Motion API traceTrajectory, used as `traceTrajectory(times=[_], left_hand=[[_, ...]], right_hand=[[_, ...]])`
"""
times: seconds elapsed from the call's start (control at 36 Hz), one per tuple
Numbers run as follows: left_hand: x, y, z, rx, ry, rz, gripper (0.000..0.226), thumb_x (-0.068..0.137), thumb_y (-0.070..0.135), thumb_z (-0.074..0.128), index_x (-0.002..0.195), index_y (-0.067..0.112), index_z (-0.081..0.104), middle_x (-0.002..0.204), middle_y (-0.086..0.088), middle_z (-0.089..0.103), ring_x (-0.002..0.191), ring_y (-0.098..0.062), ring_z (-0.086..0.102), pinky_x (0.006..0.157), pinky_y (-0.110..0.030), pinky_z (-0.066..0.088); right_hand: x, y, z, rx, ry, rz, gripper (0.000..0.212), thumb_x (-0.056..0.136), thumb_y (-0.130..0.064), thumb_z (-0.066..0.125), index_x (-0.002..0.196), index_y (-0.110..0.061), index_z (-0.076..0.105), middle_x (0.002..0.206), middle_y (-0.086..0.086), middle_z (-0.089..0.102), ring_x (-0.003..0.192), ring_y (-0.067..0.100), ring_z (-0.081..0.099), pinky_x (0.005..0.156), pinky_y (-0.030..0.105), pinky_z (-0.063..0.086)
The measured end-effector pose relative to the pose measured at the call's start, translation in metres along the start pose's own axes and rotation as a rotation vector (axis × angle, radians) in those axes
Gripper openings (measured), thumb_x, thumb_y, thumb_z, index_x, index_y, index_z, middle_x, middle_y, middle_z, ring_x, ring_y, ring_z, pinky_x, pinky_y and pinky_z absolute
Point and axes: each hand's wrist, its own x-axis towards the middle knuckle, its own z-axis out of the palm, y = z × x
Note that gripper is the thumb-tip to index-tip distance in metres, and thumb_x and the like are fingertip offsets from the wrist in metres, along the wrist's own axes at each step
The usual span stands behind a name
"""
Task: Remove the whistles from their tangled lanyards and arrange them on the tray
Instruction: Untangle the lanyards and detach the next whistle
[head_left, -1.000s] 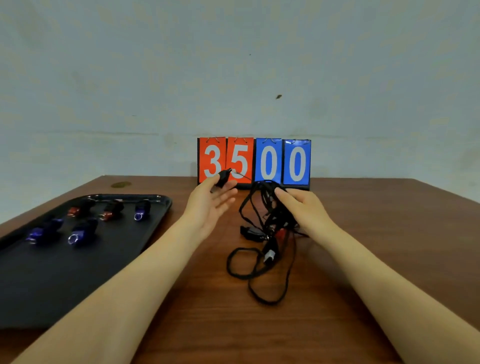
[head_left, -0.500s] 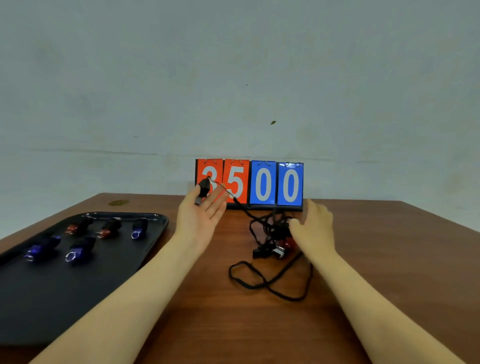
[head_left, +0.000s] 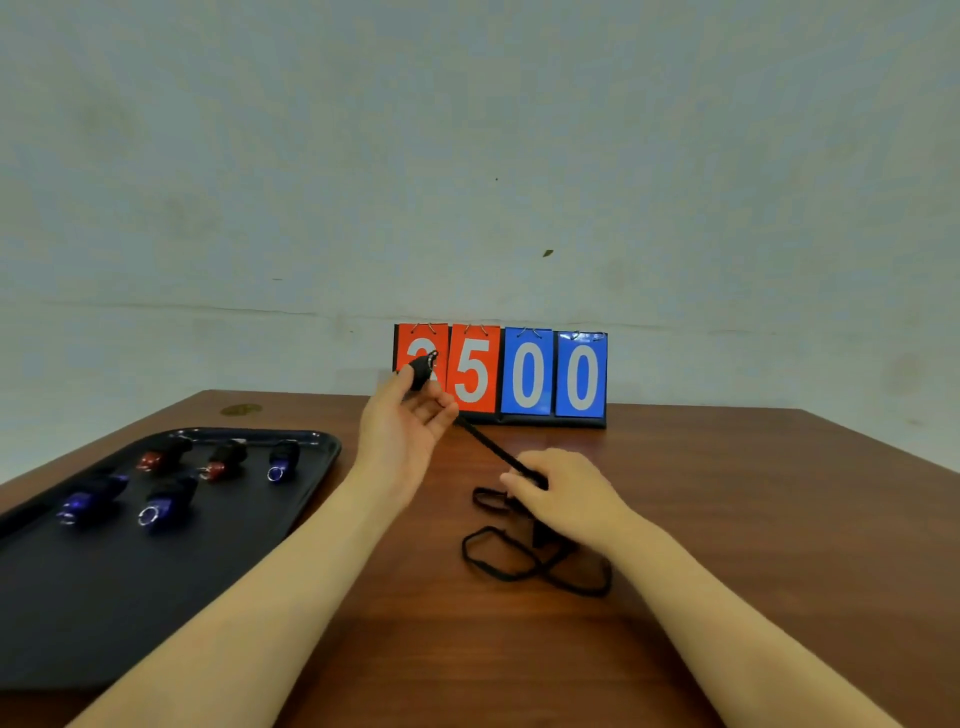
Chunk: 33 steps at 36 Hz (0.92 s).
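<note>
From my head camera, my left hand (head_left: 402, 431) is raised at about 11 o'clock from the cord pile, pinching a small black whistle (head_left: 422, 371) between thumb and fingertips, with the other fingers loosely curled. It sits in front of the first orange card of the scoreboard (head_left: 527, 371), which reads 3500.

A black lanyard (head_left: 491, 449) runs taut from that hand down toward 4 o'clock to my right hand (head_left: 563, 496). That hand lies knuckles-up on the tangled lanyards (head_left: 524, 558), gripping the cord where it enters the pile. I cannot tell how many whistles are left under it.

The relation that matters is that line. The cord's long axis runs from 10 to 4 o'clock between my hands, so I judge that pulling along it frees the strand, while my right hand pins the rest.

The tray (head_left: 322, 457) lies at 9 o'clock, nearer my left hand, so that hand should carry the whistle over. It is dark, smooth and slightly glossy, with a raised rounded rim. On it sit 5 whistles: 2 red (head_left: 156, 457) and 3 blue (head_left: 161, 506), stubby, with shiny metal rings. The cords look flat, woven and limp, and the table (head_left: 753, 519) is reddish wood grain.
</note>
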Motion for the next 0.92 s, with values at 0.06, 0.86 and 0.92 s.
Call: traceTrajectory(times=[0.06, 0.86, 0.92], left_hand=[[0.004, 0.002, -0.003, 0.091, 0.047, 0.107, 0.015, 0.102, 0.016, 0.042, 0.099, 0.010, 0.055, 0.069, -0.002, 0.055, 0.065, -0.013, 0.058, 0.065, -0.027, 0.055], [0.030, -0.021, -0.065, 2.032, 0.081, 0.008, 0.035, 0.096, 0.027, 0.044, 0.123, 0.017, 0.065, 0.125, -0.010, 0.061, 0.112, -0.028, 0.056, 0.099, -0.039, 0.047], [0.029, -0.026, -0.060, 1.920, 0.048, 0.140, 0.035, 0.098, 0.027, 0.044, 0.126, 0.018, 0.063, 0.131, -0.008, 0.057, 0.120, -0.025, 0.051, 0.104, -0.038, 0.043]], right_hand=[[0.002, 0.008, -0.005, -0.097, 0.043, 0.022, 0.032, 0.095, -0.046, 0.049, 0.068, -0.029, 0.053, 0.073, -0.010, 0.054, 0.078, 0.009, 0.052, 0.077, 0.030, 0.044], [-0.005, 0.020, -0.018, 0.406, 0.124, 0.096, 0.006, 0.091, -0.030, 0.062, 0.095, -0.027, 0.066, 0.094, -0.009, 0.066, 0.089, 0.006, 0.063, 0.086, 0.030, 0.053], [-0.003, 0.019, -0.017, 0.433, 0.126, 0.095, 0.008, 0.090, -0.026, 0.063, 0.097, -0.028, 0.066, 0.096, -0.009, 0.067, 0.092, 0.007, 0.064, 0.089, 0.032, 0.054]])
